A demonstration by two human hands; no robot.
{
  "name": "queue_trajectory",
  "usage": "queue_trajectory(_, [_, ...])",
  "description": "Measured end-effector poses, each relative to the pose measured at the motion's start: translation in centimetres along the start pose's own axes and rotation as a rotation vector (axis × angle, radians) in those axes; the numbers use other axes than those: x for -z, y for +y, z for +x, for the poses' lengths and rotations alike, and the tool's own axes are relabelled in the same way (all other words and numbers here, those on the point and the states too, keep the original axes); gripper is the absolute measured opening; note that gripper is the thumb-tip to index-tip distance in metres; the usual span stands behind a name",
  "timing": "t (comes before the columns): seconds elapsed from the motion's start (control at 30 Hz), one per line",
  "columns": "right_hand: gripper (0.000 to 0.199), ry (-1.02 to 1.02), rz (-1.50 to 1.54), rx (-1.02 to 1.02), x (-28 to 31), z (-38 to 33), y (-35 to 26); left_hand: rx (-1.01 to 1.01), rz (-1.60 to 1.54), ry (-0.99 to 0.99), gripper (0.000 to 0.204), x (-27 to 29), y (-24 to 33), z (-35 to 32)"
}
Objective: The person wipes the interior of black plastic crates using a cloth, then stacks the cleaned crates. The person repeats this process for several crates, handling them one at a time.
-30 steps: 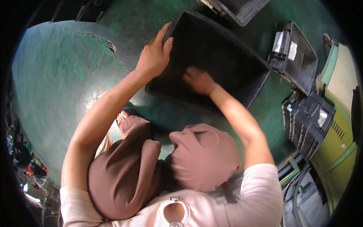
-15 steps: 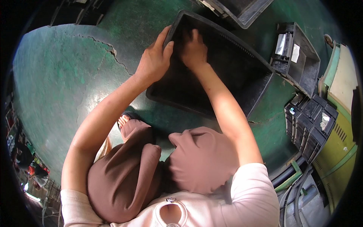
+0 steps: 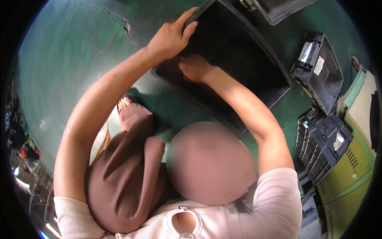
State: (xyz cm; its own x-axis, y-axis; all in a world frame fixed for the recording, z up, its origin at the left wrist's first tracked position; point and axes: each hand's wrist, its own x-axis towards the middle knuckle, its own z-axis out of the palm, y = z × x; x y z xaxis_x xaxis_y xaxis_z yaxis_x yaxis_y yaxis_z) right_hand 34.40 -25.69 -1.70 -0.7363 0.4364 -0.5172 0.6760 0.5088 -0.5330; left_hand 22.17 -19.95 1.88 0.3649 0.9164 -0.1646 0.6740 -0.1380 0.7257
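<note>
A large black plastic crate [image 3: 238, 55] lies on the green floor in front of me, its open side toward me. My left hand [image 3: 170, 38] grips its left rim, thumb on the inner side and fingers over the outside. Within the crate, close to that left wall, is my right hand [image 3: 195, 68] with its fingers curled in. Whether anything is inside that closed hand cannot be made out. The crate's dark inside shows no clear contents.
Another black crate [image 3: 278, 12] stands beyond at the top. To the right are a tilted black bin [image 3: 324, 75] with pale labels, stacked black crates [image 3: 324, 139] and a yellow-green machine [image 3: 348, 179]. A crack [image 3: 127, 28] runs across the floor [image 3: 71, 59] at left.
My right hand has drawn back toward me along the crate's left side, its fingers now curled. My left hand stays on the rim. The view has shifted, and the crate sits higher in it.
</note>
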Motion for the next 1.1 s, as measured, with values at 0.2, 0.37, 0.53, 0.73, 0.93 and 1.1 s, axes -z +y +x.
queue_trajectory(0.2, [0.042,0.302,-0.096,0.124,-6.2,-4.4,2.4,-0.020,0.066,-0.006,0.048,-0.5,-1.1,0.1])
queue_trajectory(0.37, [0.050,0.099,-0.140,0.030,-8.5,-13.8,2.4,0.041,0.062,-0.014,0.048,-0.1,-0.3,-0.5])
queue_trajectory(0.53, [0.029,0.287,-0.158,0.234,-8.5,-8.2,3.9,0.044,0.024,0.011,0.045,-1.0,-0.1,-0.9])
queue_trajectory(0.73, [0.019,0.860,-0.089,0.168,-6.7,1.6,2.8,0.045,0.036,-0.012,0.047,-0.3,-0.4,0.0])
queue_trajectory(0.93, [0.022,0.859,-0.262,-0.207,-4.7,-2.7,8.6,0.012,-0.007,-0.007,0.046,-0.3,-0.6,0.0])
queue_trajectory(1.1, [0.015,0.995,-0.369,-0.337,-3.0,-1.6,8.6,-0.029,0.012,0.016,0.046,0.0,-0.4,0.3])
